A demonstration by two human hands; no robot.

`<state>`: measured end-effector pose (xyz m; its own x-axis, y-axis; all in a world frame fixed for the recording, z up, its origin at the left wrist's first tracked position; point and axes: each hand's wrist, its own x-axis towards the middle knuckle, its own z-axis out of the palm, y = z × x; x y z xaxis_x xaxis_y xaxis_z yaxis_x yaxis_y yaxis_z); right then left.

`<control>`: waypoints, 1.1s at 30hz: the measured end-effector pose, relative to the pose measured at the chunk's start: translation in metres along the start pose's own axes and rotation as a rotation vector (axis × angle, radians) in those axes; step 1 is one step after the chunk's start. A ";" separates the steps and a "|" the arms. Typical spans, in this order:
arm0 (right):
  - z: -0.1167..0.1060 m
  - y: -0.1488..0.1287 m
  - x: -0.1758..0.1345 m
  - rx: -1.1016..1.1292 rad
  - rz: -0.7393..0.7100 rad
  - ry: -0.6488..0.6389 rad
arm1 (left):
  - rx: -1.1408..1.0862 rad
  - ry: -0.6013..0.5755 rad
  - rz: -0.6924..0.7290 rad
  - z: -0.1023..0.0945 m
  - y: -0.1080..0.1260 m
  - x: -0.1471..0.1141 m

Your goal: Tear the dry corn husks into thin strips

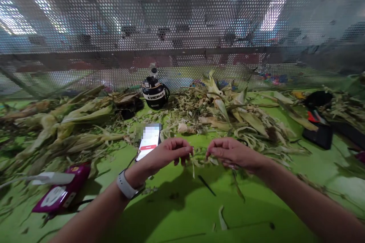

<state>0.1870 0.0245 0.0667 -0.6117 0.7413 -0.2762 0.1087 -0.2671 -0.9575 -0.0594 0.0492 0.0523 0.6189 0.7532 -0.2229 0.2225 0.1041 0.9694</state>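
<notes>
My left hand [171, 153], with a white watch [127, 185] on its wrist, pinches one end of a thin pale strip of corn husk [199, 162]. My right hand [229, 153] is closed, thumb against fingers, at the strip's other end. The strip hangs between both hands above the green table [176, 220], and a loose end dangles below my left fingertips. Behind my hands lies a heap of shredded corn husk [194, 110]. Below them are a thin dark stick [207, 185] and a short husk piece [222, 218].
A lit phone [148, 142] lies beside my left wrist. A purple power bank [64, 190] with a white plug is at left. Whole husks [85, 115] are piled behind it, near a black jug [155, 95]. A dark phone [318, 135] lies at right. A perforated metal panel [182, 19] stands behind.
</notes>
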 end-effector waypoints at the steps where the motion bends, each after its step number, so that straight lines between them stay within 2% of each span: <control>1: -0.002 0.001 0.000 0.047 -0.018 0.059 | 0.057 0.068 0.033 -0.002 -0.005 0.000; 3: -0.006 0.004 0.001 0.134 -0.053 0.182 | 0.206 0.113 0.061 -0.004 -0.014 0.001; 6: -0.009 0.011 0.005 0.191 -0.059 0.276 | 0.414 0.041 0.073 -0.002 -0.023 0.003; 10: -0.009 0.022 0.009 0.131 0.043 0.266 | 0.549 -0.017 0.197 0.011 -0.026 0.011; 17: -0.006 0.031 0.011 -0.047 0.103 0.213 | 0.679 -0.055 0.272 0.030 -0.023 0.018; 21: -0.005 0.031 0.013 -0.069 0.100 0.228 | 0.678 -0.111 0.325 0.037 -0.026 0.017; 24: -0.004 0.029 0.013 -0.076 0.096 0.246 | 0.593 -0.106 0.350 0.036 -0.027 0.016; 27: -0.004 0.027 0.013 -0.081 0.074 0.288 | 0.473 -0.072 0.364 0.032 -0.024 0.015; 33: -0.005 0.023 0.011 -0.186 0.087 0.321 | 0.372 0.073 0.250 0.030 -0.020 0.013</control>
<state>0.1866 0.0290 0.0412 -0.3203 0.8841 -0.3404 0.3078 -0.2427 -0.9200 -0.0329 0.0375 0.0270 0.6362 0.7708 0.0346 0.3367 -0.3177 0.8864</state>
